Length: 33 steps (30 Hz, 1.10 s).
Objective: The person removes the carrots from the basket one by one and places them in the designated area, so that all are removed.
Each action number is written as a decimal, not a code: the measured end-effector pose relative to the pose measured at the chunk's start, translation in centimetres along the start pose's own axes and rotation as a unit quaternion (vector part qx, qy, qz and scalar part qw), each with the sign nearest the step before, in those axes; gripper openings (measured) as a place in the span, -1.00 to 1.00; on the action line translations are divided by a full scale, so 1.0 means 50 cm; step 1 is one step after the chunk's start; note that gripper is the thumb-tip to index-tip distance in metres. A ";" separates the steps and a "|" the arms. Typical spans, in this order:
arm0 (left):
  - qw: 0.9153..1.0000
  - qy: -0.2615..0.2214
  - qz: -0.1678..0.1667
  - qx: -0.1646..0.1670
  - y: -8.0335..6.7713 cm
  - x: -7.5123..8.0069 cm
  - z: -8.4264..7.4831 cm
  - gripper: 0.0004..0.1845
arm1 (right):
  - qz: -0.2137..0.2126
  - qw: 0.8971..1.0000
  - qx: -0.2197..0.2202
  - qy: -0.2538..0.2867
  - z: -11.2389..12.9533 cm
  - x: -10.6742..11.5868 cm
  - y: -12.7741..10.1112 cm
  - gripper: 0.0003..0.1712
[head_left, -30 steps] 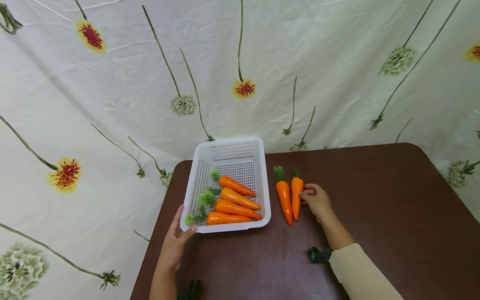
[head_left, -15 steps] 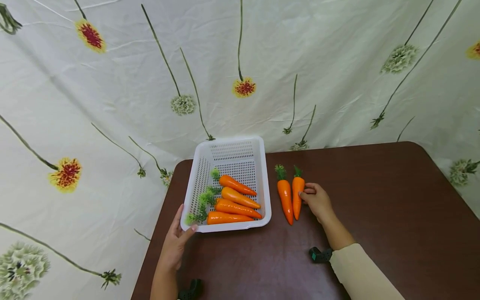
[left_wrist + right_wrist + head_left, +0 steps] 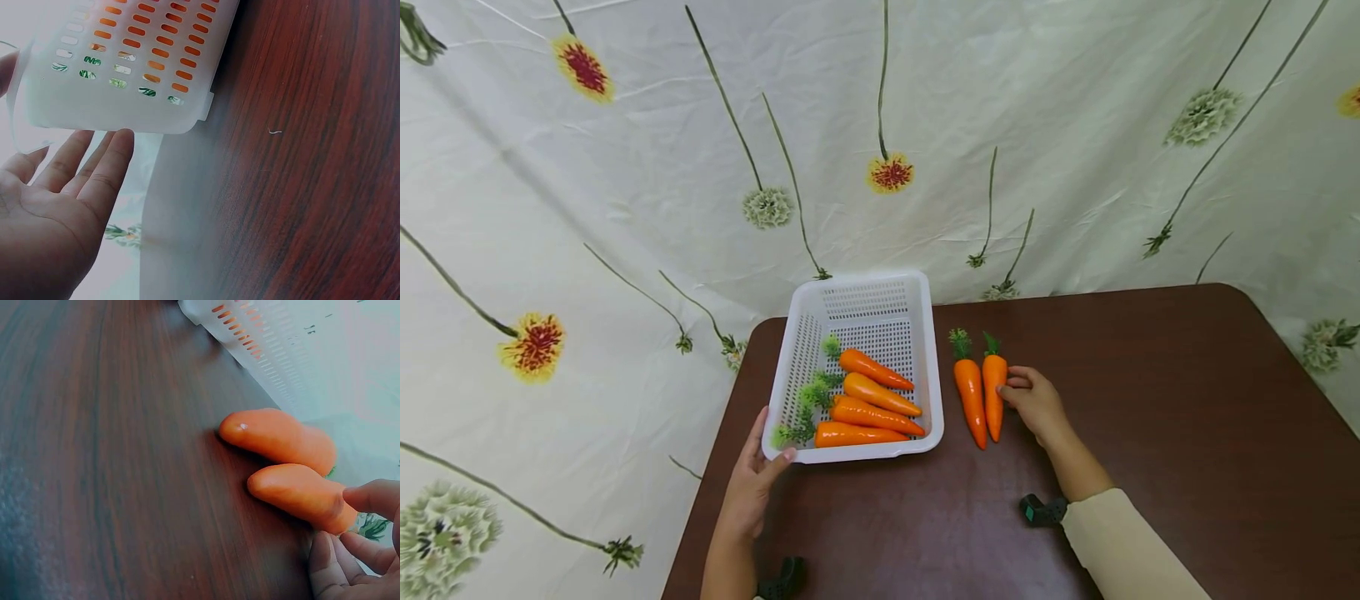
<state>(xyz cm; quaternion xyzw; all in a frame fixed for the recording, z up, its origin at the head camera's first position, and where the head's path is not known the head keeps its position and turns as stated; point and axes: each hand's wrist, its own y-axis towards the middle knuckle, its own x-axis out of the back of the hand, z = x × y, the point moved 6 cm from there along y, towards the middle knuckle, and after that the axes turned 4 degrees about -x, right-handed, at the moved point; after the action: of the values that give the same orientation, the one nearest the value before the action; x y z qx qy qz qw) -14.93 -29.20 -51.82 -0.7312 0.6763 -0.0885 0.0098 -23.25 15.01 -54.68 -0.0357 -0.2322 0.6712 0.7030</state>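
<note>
A white perforated plastic basket (image 3: 927,350) stands at the left of the table, with several orange carrots (image 3: 874,392) with green tops lying side by side in it. My left hand (image 3: 752,483) holds its near left corner, thumb over the rim and fingers along the outer wall. Right of the basket lie two more carrots, their leafy ends pointing away. My right hand (image 3: 1033,406) pinches the right-hand carrot (image 3: 994,387) at its side; in the right wrist view the fingers (image 3: 372,499) meet its thick end. The left-hand carrot (image 3: 969,396) lies close beside it, untouched.
The dark brown wooden table (image 3: 1150,400) extends to the right and toward me. Behind it hangs a white flower-printed cloth (image 3: 1075,167), close to the basket's far edge. A black wrist device (image 3: 1041,510) sits at the right wrist.
The right-hand carrot has turned slightly under my right hand, its leafy end shifting left and its tip right. My left hand and the basket keep their places.
</note>
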 end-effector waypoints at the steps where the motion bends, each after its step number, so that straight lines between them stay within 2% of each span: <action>1: 1.000 0.001 0.001 -0.001 0.000 0.000 0.000 -0.08 | -0.001 1.000 0.000 0.002 0.000 0.000 0.000 -0.34; 9: 1.000 0.003 -0.001 -0.006 0.003 0.001 0.003 -0.08 | -0.017 0.999 0.010 0.029 0.004 0.009 0.001 -0.37; 18: 1.000 0.005 0.001 -0.006 0.003 -0.001 0.002 -0.07 | -0.040 0.996 0.055 0.059 0.027 0.017 -0.010 -0.42; 33: 1.000 -0.002 -0.001 0.004 0.003 0.000 0.004 -0.07 | -0.006 0.993 0.082 0.085 0.073 0.007 -0.034 -0.37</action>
<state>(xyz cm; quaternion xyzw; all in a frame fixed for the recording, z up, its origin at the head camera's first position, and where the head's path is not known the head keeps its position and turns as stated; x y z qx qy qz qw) -15.03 -29.25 -52.03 -0.7322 0.6750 -0.0898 0.0142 -23.03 14.24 -50.74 -0.0333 -0.1157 0.6784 0.7248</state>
